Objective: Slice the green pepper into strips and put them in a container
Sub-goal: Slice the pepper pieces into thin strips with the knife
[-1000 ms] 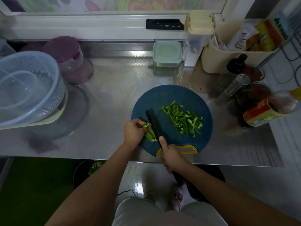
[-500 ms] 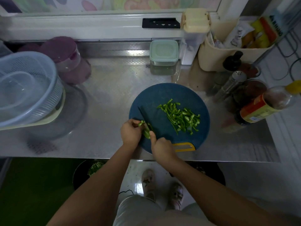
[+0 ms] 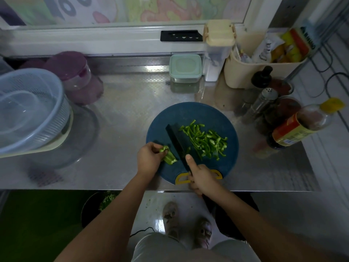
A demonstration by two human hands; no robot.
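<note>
Half a second before, our knife (image 3: 176, 140) sat tight against the pepper piece (image 3: 169, 155). Now it had swung away toward 3 o'clock, and a new thin strip (image 3: 188, 150) lay by the blade. So one more cut was done, we think, and only a small bit was left to slice. Our left hand (image 3: 149, 157) pinched that bit with curled fingers at 8 o'clock on the round blue board (image 3: 188, 112). Our right hand (image 3: 202, 176) was wrapped round the knife handle, with one finger straight along the top. The bit looked bright green, curved and short. The cut strips (image 3: 205, 140) lay in a loose pile at 3 o'clock on the board. None had gone into a container yet.
</note>
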